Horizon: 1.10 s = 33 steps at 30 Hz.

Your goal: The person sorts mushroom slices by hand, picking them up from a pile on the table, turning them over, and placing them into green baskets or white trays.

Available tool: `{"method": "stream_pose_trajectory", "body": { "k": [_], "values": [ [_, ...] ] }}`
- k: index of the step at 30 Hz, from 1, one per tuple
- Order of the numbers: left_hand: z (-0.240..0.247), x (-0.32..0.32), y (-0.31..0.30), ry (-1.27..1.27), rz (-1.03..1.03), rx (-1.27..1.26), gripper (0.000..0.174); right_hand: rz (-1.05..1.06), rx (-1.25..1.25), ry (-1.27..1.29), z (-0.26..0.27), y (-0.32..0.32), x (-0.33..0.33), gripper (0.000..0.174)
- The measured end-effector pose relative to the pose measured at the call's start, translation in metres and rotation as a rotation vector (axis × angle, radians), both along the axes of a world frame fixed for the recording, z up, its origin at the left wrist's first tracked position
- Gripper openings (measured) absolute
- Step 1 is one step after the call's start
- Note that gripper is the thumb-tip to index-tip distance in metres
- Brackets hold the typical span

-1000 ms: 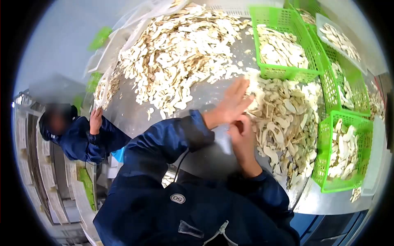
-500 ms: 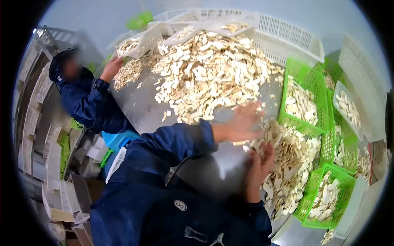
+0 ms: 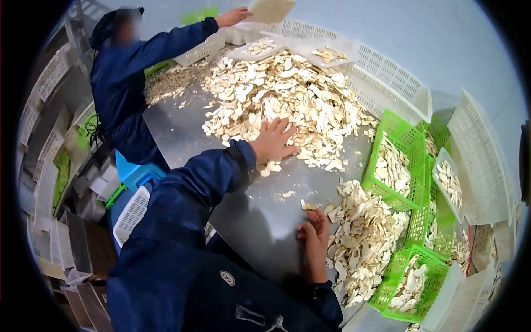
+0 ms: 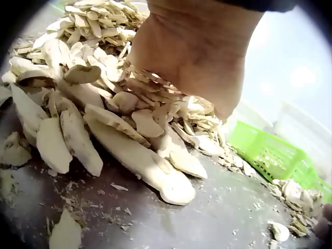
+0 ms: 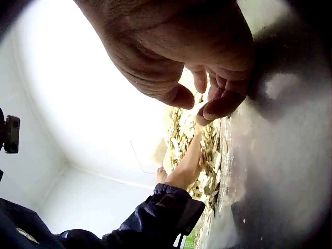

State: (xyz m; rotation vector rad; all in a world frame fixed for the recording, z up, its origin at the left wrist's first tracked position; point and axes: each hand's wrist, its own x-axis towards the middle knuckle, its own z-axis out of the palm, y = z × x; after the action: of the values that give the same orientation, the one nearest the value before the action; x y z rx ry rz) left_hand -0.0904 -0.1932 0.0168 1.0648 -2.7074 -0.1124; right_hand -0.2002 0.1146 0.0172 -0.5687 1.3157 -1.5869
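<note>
My left hand (image 3: pixel 274 141) lies palm down, fingers spread, on the near edge of a large heap of pale dried slices (image 3: pixel 298 91). In the left wrist view, long slices (image 4: pixel 140 158) lie beside that hand (image 4: pixel 192 57), whose fingers are hidden. Close to the left side of a smaller slice pile (image 3: pixel 365 238), my right hand (image 3: pixel 316 243) has loosely bent fingers. A slice (image 3: pixel 308 205) lies at its fingertips; whether they touch is unclear. The right wrist view shows this hand (image 5: pixel 181 46) with thumb and fingers apart.
Green baskets (image 3: pixel 384 191) holding slices stand right of the smaller pile. White crates (image 3: pixel 387 83) line the back. At the upper left, another person (image 3: pixel 130 83) holds up a pale tray (image 3: pixel 271 10). A blue container (image 3: pixel 133 171) is below that person.
My left hand has moved from beside the smaller pile to the large heap. The right hand stays near the smaller pile. The other person has raised a tray, and the head view has shifted.
</note>
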Motion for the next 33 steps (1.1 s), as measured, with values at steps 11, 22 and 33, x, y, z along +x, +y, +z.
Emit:
{"method": "stream_pose_trajectory", "body": {
  "k": [11, 22, 33],
  "values": [
    [0.037, 0.027, 0.106, -0.124, -0.376, 0.239, 0.077, 0.084, 0.106, -0.133, 0.011, -0.003, -0.003, 0.053],
    [0.047, 0.032, 0.080, 0.101, -0.374, 0.614, 0.063, -0.240, -0.019, -0.040, -0.006, -0.003, -0.018, 0.056],
    [0.019, -0.038, 0.060, 0.160, -0.375, 0.182, 0.040, -0.200, -0.008, 0.042, -0.011, -0.001, -0.019, 0.053]
  ]
}}
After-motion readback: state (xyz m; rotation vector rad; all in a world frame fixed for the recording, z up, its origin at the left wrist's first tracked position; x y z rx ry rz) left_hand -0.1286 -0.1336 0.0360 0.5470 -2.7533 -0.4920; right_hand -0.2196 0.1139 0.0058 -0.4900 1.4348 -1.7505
